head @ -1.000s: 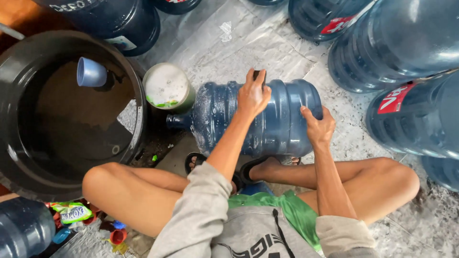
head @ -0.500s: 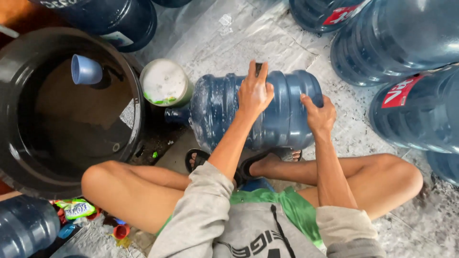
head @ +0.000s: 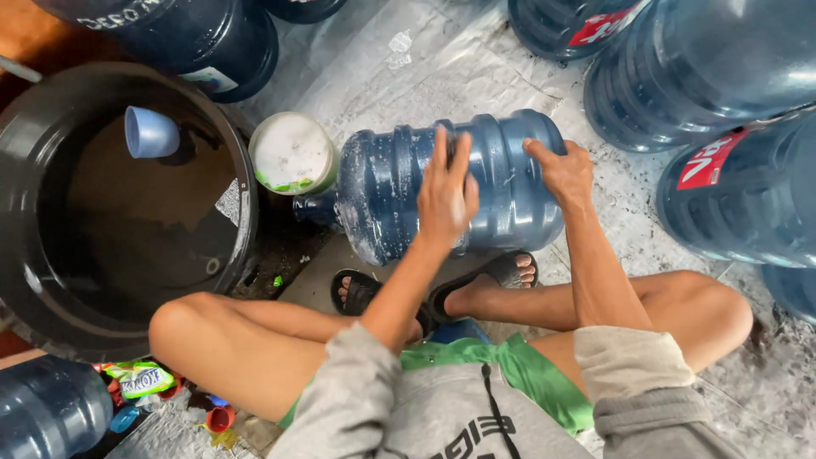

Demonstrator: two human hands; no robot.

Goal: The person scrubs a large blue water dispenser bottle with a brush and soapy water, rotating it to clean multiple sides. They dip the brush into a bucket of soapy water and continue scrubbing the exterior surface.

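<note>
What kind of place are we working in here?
Probably a water-jug washing or refilling spot on a wet concrete floor. Large blue plastic water jugs crowd round, one lies under both hands, beside a big black plastic tub of water.

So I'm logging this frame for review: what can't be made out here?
Head view only:
- Neck of the lying blue jug: dark, beside the white tub; capped or open, unclear.
- Left hand and right hand: palms hidden against the jug.
- Black basin: bottom in shadow.
- Upright jugs: cut off by frame edge.
</note>
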